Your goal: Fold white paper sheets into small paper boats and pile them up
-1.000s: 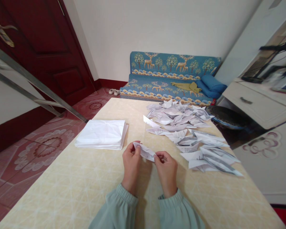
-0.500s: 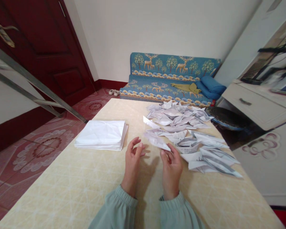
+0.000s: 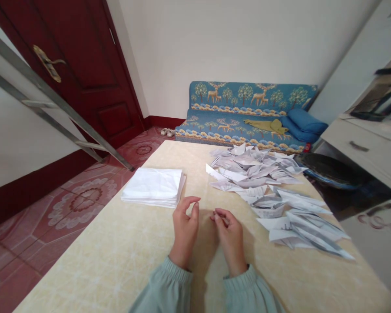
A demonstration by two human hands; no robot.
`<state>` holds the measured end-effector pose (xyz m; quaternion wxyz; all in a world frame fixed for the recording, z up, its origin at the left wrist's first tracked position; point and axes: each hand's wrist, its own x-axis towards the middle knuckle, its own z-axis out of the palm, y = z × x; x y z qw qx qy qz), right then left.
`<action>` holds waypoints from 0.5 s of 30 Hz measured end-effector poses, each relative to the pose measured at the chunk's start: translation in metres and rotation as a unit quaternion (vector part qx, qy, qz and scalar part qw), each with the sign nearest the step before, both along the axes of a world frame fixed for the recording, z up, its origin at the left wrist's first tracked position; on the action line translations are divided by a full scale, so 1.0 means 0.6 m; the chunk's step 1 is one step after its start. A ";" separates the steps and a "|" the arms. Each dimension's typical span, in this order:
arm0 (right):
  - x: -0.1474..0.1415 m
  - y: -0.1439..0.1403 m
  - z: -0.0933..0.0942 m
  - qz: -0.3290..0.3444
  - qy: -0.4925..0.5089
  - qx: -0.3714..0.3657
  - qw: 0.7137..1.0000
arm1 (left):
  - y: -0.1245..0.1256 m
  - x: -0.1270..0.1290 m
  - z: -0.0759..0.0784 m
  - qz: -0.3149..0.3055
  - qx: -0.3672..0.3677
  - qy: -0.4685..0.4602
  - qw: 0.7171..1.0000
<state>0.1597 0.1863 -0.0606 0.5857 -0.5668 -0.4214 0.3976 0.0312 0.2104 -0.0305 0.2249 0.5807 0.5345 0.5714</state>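
My left hand hovers over the table, fingers curved and thumb apart from them, with nothing in it. Beside it on the right, my right hand has its thumb and fingertips pinched together, and no paper shows between them. A stack of white paper sheets lies just beyond my left hand, its edges slightly uneven. To the right of my right hand spreads a heap of folded, boat-like paper shapes with pointed ends, some with print on them. The nearest folded papers lie close to the table's right side.
A pale yellow patterned cloth covers the table. Beyond its far edge stands a blue sofa with deer patterns. A metal ladder leans at the left by a dark red door. At right are a round dark stool and white drawers.
The folded paper at my right fingertips is no longer there; where it went I cannot tell. My right hand has drawn in toward the left one. The view has shifted slightly.
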 end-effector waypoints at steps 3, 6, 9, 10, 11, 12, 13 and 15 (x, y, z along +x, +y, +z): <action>-0.001 0.001 -0.002 0.000 -0.007 -0.004 1.000 | 0.018 -0.062 0.014 0.058 0.027 0.147 0.987; -0.003 0.003 -0.008 -0.005 -0.017 -0.003 1.000 | 0.046 -0.123 0.018 0.111 -0.017 0.281 0.953; -0.005 0.004 -0.013 -0.005 -0.032 -0.003 0.999 | 0.068 -0.148 0.019 0.111 -0.072 0.359 0.924; -0.005 0.004 -0.013 -0.004 -0.037 -0.004 0.999 | 0.073 -0.147 0.020 0.114 -0.093 0.376 0.915; -0.005 0.004 -0.013 -0.003 -0.041 -0.004 0.999 | 0.077 -0.141 0.021 0.120 -0.116 0.390 0.906; -0.005 0.004 -0.012 -0.002 -0.045 -0.003 0.999 | 0.080 -0.134 0.022 0.131 -0.140 0.401 0.896; -0.005 0.004 -0.012 -0.001 -0.048 -0.002 0.999 | 0.083 -0.126 0.024 0.143 -0.164 0.410 0.886; -0.005 0.003 -0.010 0.001 -0.051 0.000 0.999 | 0.089 -0.113 0.027 0.157 -0.203 0.423 0.869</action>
